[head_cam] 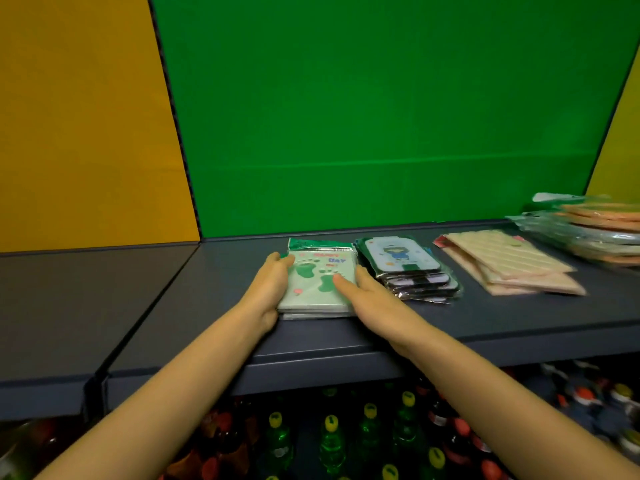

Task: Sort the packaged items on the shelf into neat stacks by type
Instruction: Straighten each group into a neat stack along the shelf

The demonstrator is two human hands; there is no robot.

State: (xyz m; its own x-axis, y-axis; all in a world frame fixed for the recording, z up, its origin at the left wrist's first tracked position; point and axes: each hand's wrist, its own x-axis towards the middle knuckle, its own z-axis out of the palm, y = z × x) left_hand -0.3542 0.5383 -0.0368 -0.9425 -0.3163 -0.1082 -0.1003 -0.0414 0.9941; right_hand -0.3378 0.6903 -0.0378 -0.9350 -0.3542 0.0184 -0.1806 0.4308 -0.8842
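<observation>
A stack of pale green packets with footprint pictures lies on the dark grey shelf. My left hand presses flat against the stack's left side, fingers straight. Against its right side lies my right hand, thumb on the top packet. To the right sits a stack of dark-edged packets with a cartoon figure. Further right lie cream and peach striped packets, fanned a little. At the far right edge is a heap of clear-wrapped orange packets.
A green back panel and yellow panels close off the shelf behind. The shelf's left part is bare, past a seam. Below the front lip stand several bottles with yellow and red caps.
</observation>
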